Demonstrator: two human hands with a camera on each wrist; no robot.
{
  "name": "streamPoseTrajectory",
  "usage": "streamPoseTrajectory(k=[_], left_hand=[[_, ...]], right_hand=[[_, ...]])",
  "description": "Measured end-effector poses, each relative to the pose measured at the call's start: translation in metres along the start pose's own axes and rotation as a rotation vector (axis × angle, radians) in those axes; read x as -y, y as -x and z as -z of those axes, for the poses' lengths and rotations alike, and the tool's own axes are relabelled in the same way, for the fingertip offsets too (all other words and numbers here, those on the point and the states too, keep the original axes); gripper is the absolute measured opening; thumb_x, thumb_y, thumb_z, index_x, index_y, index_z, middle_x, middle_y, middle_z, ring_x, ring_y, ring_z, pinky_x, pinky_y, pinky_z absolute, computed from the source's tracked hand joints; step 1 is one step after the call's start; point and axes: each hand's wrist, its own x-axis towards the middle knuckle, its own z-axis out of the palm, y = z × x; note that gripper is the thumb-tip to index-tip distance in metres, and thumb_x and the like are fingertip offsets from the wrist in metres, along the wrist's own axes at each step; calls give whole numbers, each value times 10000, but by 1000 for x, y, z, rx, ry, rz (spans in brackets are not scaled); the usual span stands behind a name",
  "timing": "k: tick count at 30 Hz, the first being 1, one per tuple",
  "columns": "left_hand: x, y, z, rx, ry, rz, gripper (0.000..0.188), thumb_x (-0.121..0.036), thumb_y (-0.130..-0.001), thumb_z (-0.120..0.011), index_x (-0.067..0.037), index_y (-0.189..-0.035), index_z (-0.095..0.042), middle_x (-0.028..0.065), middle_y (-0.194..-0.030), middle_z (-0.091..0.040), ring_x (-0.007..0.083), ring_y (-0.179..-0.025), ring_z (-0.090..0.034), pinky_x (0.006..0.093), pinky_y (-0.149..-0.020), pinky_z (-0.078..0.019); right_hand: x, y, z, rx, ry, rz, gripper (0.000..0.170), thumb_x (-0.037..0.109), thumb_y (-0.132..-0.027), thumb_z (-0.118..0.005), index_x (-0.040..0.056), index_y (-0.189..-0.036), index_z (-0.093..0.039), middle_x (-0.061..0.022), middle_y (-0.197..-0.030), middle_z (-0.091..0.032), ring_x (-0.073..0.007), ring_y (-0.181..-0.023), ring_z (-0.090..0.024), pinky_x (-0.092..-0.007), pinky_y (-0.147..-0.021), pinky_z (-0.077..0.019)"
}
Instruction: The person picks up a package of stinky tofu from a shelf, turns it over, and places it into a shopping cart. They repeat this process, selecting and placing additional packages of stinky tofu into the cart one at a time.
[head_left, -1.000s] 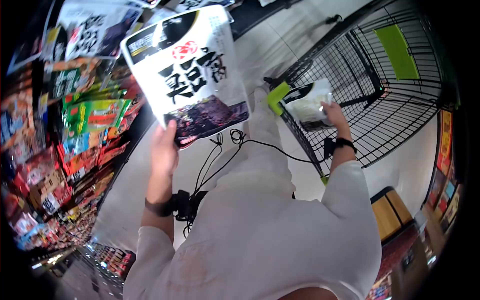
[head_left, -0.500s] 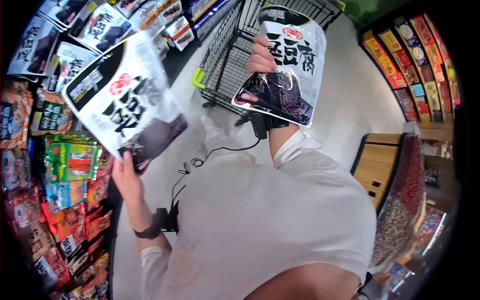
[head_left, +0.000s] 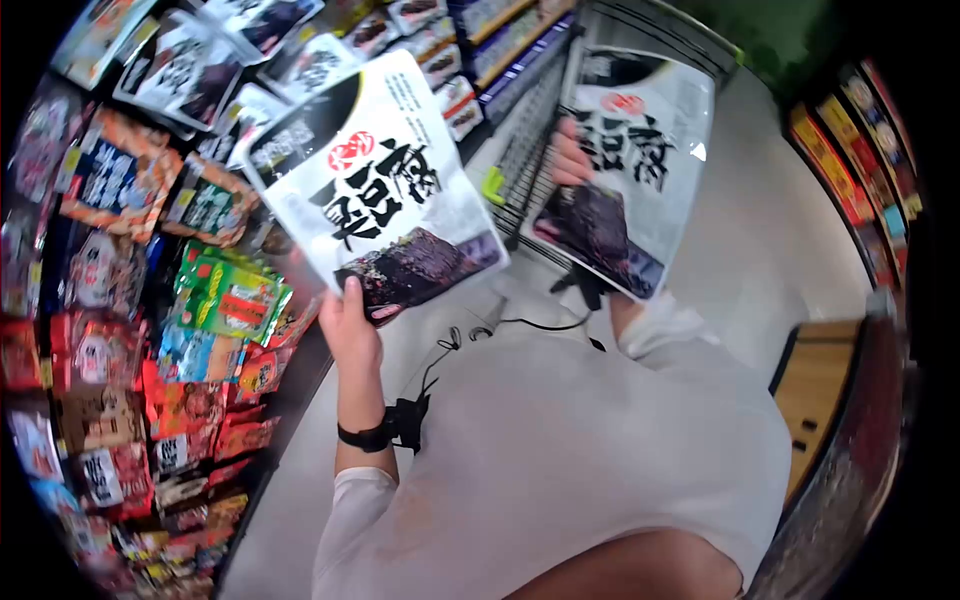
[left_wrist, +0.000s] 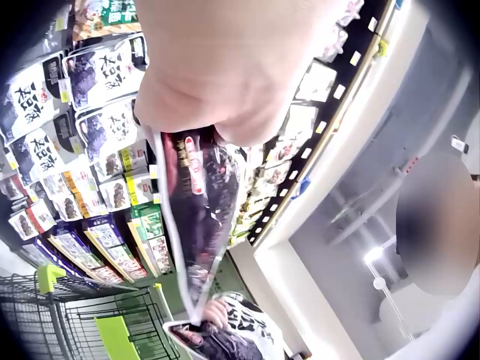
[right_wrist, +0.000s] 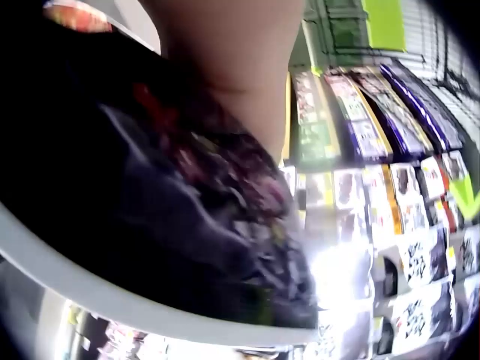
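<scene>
In the head view my left hand (head_left: 352, 335) pinches a white-and-black tofu snack packet (head_left: 385, 195) by its bottom edge, thumb on the front. The packet's printed face, with large black characters and a picture of dark tofu, is turned toward me. My right hand (head_left: 571, 155) grips a matching packet (head_left: 650, 165) by its left side, fingertips showing over the front and the palm hidden behind it. The two packets are held up next to each other, a narrow gap between them. A dark packet (right_wrist: 210, 217) fills much of the right wrist view, blurred.
A shelf of hanging snack bags (head_left: 100, 350) runs along the left, with more of the same white packets (head_left: 185, 75) at its top. Behind the right packet stands a shopping cart (head_left: 515, 180). A wooden cabinet (head_left: 815, 385) and a boxed-goods rack (head_left: 830, 165) are at right.
My right hand has come up from beside the cart with its packet, which now faces me next to the left one. The left packet stays raised. The head view has swung round.
</scene>
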Motion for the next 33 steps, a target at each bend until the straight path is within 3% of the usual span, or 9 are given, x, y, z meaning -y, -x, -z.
streamPoseTrajectory(k=[2,4,5,7,9,13,23,29,33], left_hand=[[9,3,-16,28,291,34,253,-126,-932,-466,-7,-1155,-483,70,-989,-590,177,-854,-611,318,-763,-516],[16,-1,2,-82,470,302,94,-164,-927,-457,-81,-898,-491,11,-770,-523,100,-653,-539,221,-565,-443],[-7,20,-17,321,636,3,119,-193,-928,-419,-111,-856,-468,-5,-636,-465,70,-509,-470,190,-417,-361],[-8,-3,-15,389,1253,421,136,-211,-940,-365,-113,-916,-456,-6,-491,-368,68,-329,-329,207,-331,-271],[-20,-14,-23,557,1327,279,119,-195,-940,-365,-106,-958,-441,2,-512,-421,53,-345,-377,181,-326,-255],[-20,-39,-31,558,1392,247,87,-156,-935,-360,-107,-915,-428,1,-480,-396,65,-339,-395,182,-331,-238],[-8,-74,-72,665,1339,155,184,-254,-940,-352,-93,-880,-417,3,-494,-416,84,-377,-406,211,-381,-274],[-19,-73,-76,604,1248,151,93,-135,-912,-377,-116,-839,-432,-7,-465,-401,71,-351,-411,197,-362,-272],[-14,-78,-81,572,1258,186,101,-147,-917,-376,-122,-839,-434,-8,-464,-396,68,-346,-399,200,-360,-268]], right_hand=[[39,-15,56,-288,518,193,228,252,-921,-420,42,-979,-484,-42,-659,-442,-154,-574,-469,-275,-566,-398],[78,-39,155,-504,1668,273,234,260,-922,-430,50,-986,-512,-52,-658,-474,-167,-581,-495,-286,-572,-415],[84,-36,84,-561,1845,285,353,276,-937,-387,2,-1056,-576,-234,-830,-578,-382,-740,-550,-438,-666,-416],[102,-51,132,-256,2497,471,386,315,-938,-425,-18,-1035,-595,-276,-843,-579,-459,-762,-539,-461,-631,-432],[100,-71,146,-551,2326,-35,468,388,-940,-393,-31,-1012,-591,-291,-871,-588,-480,-840,-533,-504,-708,-427],[73,-75,207,-537,2369,-383,576,487,-940,-304,-16,-1014,-574,-262,-967,-599,-433,-897,-566,-498,-749,-447],[6,-2,391,-497,2205,-626,555,430,-937,-349,-55,-884,-615,-301,-861,-597,-456,-859,-570,-512,-740,-445],[-32,28,429,92,2207,-563,481,363,-936,-387,-49,-803,-595,-274,-783,-585,-453,-785,-559,-529,-686,-418],[-47,24,441,194,2212,-623,428,330,-940,-378,-25,-803,-573,-241,-798,-584,-433,-779,-553,-529,-683,-413]])
